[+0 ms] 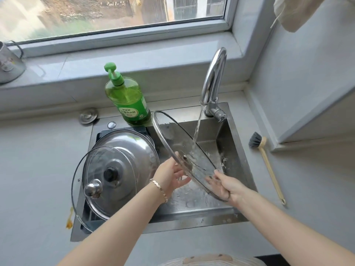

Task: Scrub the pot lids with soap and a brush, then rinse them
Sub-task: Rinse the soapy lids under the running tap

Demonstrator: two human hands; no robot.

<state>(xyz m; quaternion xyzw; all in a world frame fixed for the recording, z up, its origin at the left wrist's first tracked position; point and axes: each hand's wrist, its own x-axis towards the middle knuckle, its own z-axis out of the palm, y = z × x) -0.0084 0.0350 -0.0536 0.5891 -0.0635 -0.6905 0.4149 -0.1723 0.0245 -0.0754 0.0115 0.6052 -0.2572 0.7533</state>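
A glass pot lid [172,135] with a steel rim is held tilted over the sink basin [233,150], and the tap's water stream [197,129] runs onto its middle. My left hand [170,178] grips the lid from the left at its centre knob, which the hand hides. My right hand [223,187] is at the lid's lower rim, fingers spread flat against the glass and seen through it. The green soap bottle [128,100] stands behind the sink. The brush [269,164] lies on the counter to the right, apart from both hands.
A second glass lid [92,187] with a steel knob leans on a steel lid [132,150] over a dark rack in the sink's left part. The curved faucet [213,81] rises at the back right. A window sill runs behind. A wall corner juts out at right.
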